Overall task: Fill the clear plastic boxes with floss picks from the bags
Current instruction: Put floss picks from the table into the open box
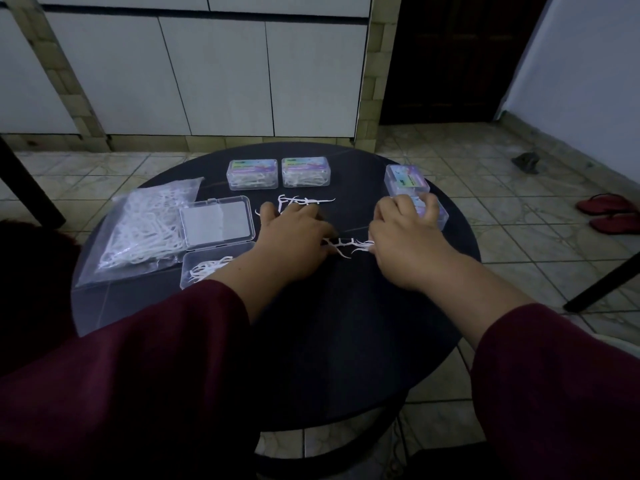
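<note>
On the round dark tabletop (pixel 346 341), we gather thin white floss picks (pixel 341 244) scattered between our hands.
Our left hand (pixel 294 233) lies flattened over loose picks; our right hand (pixel 405 233) curls, fingers (pixel 371 249) pinching some. An open clear plastic box (pixel 207 268), glossy and rectangular, sits left beside a crinkled bag (pixel 145 226).

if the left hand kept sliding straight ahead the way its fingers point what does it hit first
Probably the loose floss picks just past the left hand; its fingertips look nearly on them. Further on stand two closed boxes.
</note>
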